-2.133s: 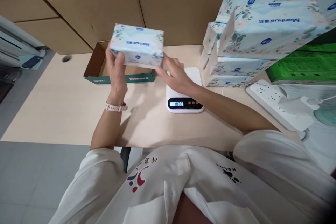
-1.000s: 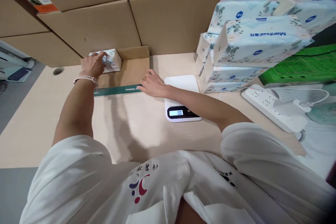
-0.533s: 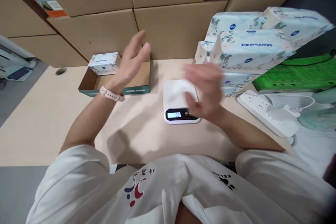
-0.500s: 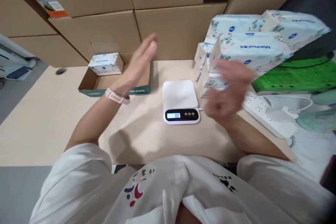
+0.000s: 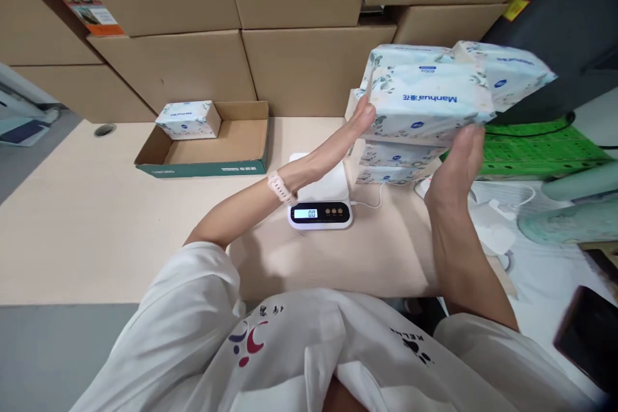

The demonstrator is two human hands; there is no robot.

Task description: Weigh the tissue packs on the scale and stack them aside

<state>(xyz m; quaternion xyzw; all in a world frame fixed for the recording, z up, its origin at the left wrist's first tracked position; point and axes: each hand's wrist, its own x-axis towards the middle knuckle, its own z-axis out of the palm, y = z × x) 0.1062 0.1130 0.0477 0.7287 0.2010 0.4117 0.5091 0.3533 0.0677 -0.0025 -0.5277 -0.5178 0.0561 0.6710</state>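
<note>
Pale-blue tissue pack [image 5: 429,100] sits between left hand [image 5: 338,141] and right hand [image 5: 452,174], likely bracketed for balance, fingers' clamping unclear.

I read "Manhua" on my front floral pack [image 5: 429,106], "0.0" on scale display [image 5: 306,214], "KEL…" on my shirt [image 5: 376,360].
</note>
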